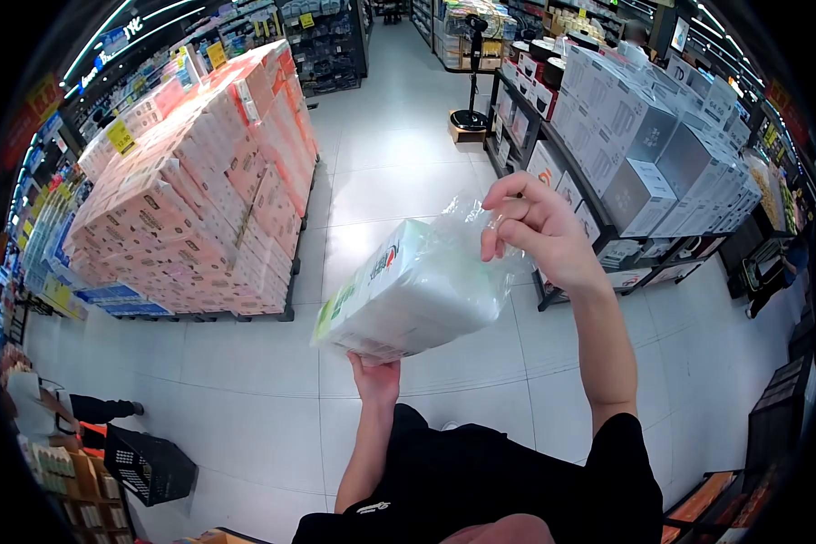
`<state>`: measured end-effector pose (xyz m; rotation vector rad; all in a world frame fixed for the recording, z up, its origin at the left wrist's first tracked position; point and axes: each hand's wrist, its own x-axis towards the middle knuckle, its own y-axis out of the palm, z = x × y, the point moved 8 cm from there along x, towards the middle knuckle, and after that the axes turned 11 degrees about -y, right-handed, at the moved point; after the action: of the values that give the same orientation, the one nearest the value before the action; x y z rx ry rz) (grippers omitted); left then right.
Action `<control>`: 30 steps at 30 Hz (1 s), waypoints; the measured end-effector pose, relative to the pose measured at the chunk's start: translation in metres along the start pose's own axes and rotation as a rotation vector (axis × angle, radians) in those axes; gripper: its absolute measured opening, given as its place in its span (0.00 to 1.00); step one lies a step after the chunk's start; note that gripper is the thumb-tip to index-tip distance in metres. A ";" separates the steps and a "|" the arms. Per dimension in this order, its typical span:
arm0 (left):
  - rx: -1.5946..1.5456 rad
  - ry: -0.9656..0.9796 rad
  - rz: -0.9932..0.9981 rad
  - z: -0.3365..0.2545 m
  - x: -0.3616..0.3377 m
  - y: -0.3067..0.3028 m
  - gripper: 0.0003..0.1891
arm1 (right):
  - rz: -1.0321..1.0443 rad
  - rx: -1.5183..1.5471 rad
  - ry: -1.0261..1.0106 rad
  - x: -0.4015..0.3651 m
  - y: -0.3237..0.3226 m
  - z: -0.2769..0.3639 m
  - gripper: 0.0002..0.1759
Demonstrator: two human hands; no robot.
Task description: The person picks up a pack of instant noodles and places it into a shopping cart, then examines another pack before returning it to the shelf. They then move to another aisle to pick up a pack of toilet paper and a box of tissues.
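Observation:
A plastic-wrapped white and green package (408, 295) is held up in front of my body, tilted, at the middle of the view. My left hand (376, 376) supports it from below, with the fingers partly hidden under its lower edge. At the package's upper right end, my right hand (535, 227) has its fingers curled and pinched on the clear, loose plastic of the wrapping.
Pink packages (190, 199) are stacked on a pallet at the left. Silver-grey boxes (626, 127) fill a black rack at the right. A black fan (471, 118) stands ahead by the aisle. At lower left, a person (100, 408) is beside a black basket (150, 467).

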<state>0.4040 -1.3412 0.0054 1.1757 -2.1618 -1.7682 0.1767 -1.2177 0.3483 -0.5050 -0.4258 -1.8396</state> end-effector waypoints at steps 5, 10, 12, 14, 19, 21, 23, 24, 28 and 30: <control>-0.023 0.044 -0.065 -0.026 0.072 -0.008 0.38 | -0.012 -0.223 0.057 0.071 -0.020 -0.054 0.13; -0.099 0.002 -0.008 -0.065 0.173 0.003 0.38 | 0.036 -0.488 -0.059 0.162 -0.030 -0.097 0.12; -0.128 -0.029 0.013 -0.085 0.214 0.009 0.37 | 0.088 -0.465 -0.085 0.206 -0.029 -0.121 0.13; -0.178 -0.083 0.003 -0.100 0.252 0.014 0.36 | 0.114 -0.368 -0.027 0.252 -0.030 -0.148 0.13; -0.138 -0.115 0.032 -0.152 0.343 0.035 0.35 | 0.130 -0.168 -0.029 0.346 -0.026 -0.204 0.12; -0.086 -0.111 0.004 -0.171 0.368 0.039 0.35 | 0.068 -0.074 0.066 0.370 -0.028 -0.229 0.11; -0.037 -0.100 -0.062 -0.190 0.393 0.043 0.35 | 0.062 -0.076 0.072 0.394 -0.031 -0.249 0.11; -0.025 -0.098 -0.069 -0.199 0.405 0.048 0.35 | 0.057 -0.045 0.083 0.404 -0.034 -0.261 0.11; -0.048 -0.095 -0.069 -0.223 0.453 0.057 0.35 | 0.107 0.129 0.050 0.430 -0.037 -0.310 0.10; -0.080 -0.071 0.002 -0.239 0.480 0.066 0.36 | 0.202 -0.090 -0.107 0.432 -0.020 -0.318 0.09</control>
<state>0.1657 -1.8239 -0.0406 1.1083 -2.1076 -1.9035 -0.0063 -1.7209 0.3114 -0.6858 -0.3522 -1.6470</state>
